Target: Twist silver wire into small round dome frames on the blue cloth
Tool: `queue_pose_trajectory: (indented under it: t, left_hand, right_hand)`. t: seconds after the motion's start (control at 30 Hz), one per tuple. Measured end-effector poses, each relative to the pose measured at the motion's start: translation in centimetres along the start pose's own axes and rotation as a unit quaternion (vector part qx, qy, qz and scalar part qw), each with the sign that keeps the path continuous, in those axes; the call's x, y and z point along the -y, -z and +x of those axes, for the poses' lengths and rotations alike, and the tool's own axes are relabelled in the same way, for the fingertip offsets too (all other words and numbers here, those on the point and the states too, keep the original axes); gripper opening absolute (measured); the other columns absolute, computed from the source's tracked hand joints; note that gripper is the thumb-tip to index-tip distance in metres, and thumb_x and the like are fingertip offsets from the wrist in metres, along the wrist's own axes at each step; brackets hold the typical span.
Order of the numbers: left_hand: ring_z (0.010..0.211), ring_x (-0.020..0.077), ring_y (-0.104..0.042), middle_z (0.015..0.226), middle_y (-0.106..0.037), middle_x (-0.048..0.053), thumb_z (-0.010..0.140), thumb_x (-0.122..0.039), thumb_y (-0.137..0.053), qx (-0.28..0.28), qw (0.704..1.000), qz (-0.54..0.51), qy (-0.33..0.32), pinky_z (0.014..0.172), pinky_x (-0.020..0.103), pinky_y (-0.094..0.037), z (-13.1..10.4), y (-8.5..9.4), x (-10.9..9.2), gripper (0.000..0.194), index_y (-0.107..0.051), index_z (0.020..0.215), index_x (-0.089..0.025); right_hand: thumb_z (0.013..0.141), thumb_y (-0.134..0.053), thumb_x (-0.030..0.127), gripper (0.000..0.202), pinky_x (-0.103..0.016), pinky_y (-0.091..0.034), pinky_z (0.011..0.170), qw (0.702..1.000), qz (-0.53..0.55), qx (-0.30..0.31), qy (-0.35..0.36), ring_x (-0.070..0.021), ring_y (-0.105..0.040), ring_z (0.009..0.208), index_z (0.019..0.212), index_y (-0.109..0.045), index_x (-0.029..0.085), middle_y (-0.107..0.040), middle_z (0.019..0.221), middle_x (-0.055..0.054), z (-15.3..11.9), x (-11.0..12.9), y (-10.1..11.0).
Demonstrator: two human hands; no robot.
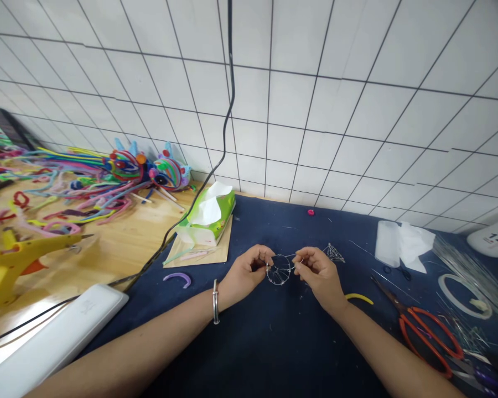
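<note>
L hand [243, 277] fingers pinched wire ring [280, 284] at left rim; R hand [322, 278] fingers pinched thin wire [291, 256], right side. Prob. needed steady ring, light pull.

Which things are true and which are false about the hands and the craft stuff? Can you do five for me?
1. The left hand holds a round, beaded silver wire ring. True.
2. A shiny silver bracelet is on the right wrist. False: it is on the left wrist.
3. White tissue sticks out of the bright green pack. True.
4. The yellow plastic glue gun lies on dark blue cloth. False: it lies on the pale wooden tabletop.
5. The orange-handled metal scissors are in the right hand. False: they lie beside the right forearm.
</note>
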State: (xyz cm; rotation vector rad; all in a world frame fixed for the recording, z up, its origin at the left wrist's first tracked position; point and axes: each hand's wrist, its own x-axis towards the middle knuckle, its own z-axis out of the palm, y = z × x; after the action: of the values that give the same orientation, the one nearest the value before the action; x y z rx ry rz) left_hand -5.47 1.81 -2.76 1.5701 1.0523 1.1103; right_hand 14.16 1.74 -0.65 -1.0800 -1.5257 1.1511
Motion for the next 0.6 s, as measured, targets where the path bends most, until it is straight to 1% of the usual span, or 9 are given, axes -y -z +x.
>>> queue_pose_trajectory:
  t: [0.13,0.27,0.33,0.4,0.5,0.6]
  left_hand:
    - [0.072,0.0093,-0.052,0.082,-0.054,0.001,0.073,-0.005,-0.05,0.001,1.0,-0.001,-0.001,0.068,0.023,-0.043,0.04,0.04,-0.29,0.018,-0.05,0.087,-0.016]
    - [0.073,0.0093,-0.052,0.082,-0.054,0.001,0.073,-0.006,-0.05,-0.006,1.0,-0.006,-0.007,0.068,0.023,-0.043,0.08,0.01,-0.54,0.017,-0.05,0.087,-0.016]
    - [0.072,0.009,-0.052,0.082,-0.054,0.001,0.074,-0.006,-0.051,-0.01,1.0,-0.01,-0.01,0.068,0.023,-0.042,0.07,-0.04,-0.57,0.016,-0.05,0.086,-0.016]
    - [0.071,0.0086,-0.052,0.082,-0.054,0.001,0.074,-0.007,-0.051,-0.015,1.0,-0.015,-0.01,0.067,0.022,-0.042,0.04,-0.08,-0.53,0.015,-0.05,0.086,-0.016]
    - [0.07,0.0083,-0.051,0.082,-0.053,0.001,0.074,-0.008,-0.051,-0.019,1.0,-0.019,-0.009,0.066,0.022,-0.042,0.02,-0.11,-0.39,0.014,-0.05,0.086,-0.016]
    - [0.069,0.0085,-0.052,0.081,-0.053,0.001,0.074,-0.008,-0.051,-0.021,1.0,-0.019,-0.005,0.066,0.022,-0.042,0.0,-0.13,-0.29,0.014,-0.05,0.086,-0.016]
  right_hand:
    - [0.078,-0.052,0.024,0.018,-0.025,-0.044,0.06,0.999,-0.038,-0.007,-0.005,-0.0114,-0.052,0.067,0.096,-0.051,0.02,-0.055,0.084,-0.002,0.05,-0.08,-0.02]
    - [0.075,-0.053,0.023,0.022,-0.025,-0.044,0.064,0.993,-0.103,-0.056,0.007,-0.0149,-0.052,0.082,0.097,-0.054,0.021,-0.054,0.095,-0.004,0.28,-0.27,0.16]
    - [0.076,-0.053,0.024,0.022,-0.025,-0.044,0.065,0.991,-0.115,-0.068,0.012,-0.0159,-0.052,0.086,0.098,-0.054,0.021,-0.053,0.099,-0.004,0.36,-0.27,0.26]
    - [0.079,-0.05,0.027,0.02,-0.025,-0.044,0.065,0.992,-0.117,-0.053,0.0,-0.0153,-0.053,0.083,0.097,-0.055,0.02,-0.055,0.095,-0.004,0.35,-0.2,0.3]
    - [0.082,-0.045,0.032,0.022,-0.026,-0.045,0.067,0.993,-0.117,-0.002,-0.025,-0.0142,-0.053,0.077,0.096,-0.058,0.02,-0.057,0.088,-0.003,0.23,0.0,0.21]
    - [0.083,-0.045,0.034,0.025,-0.026,-0.045,0.067,0.992,-0.116,0.039,-0.029,-0.0141,-0.054,0.077,0.099,-0.058,0.021,-0.058,0.087,-0.003,0.07,0.2,0.05]
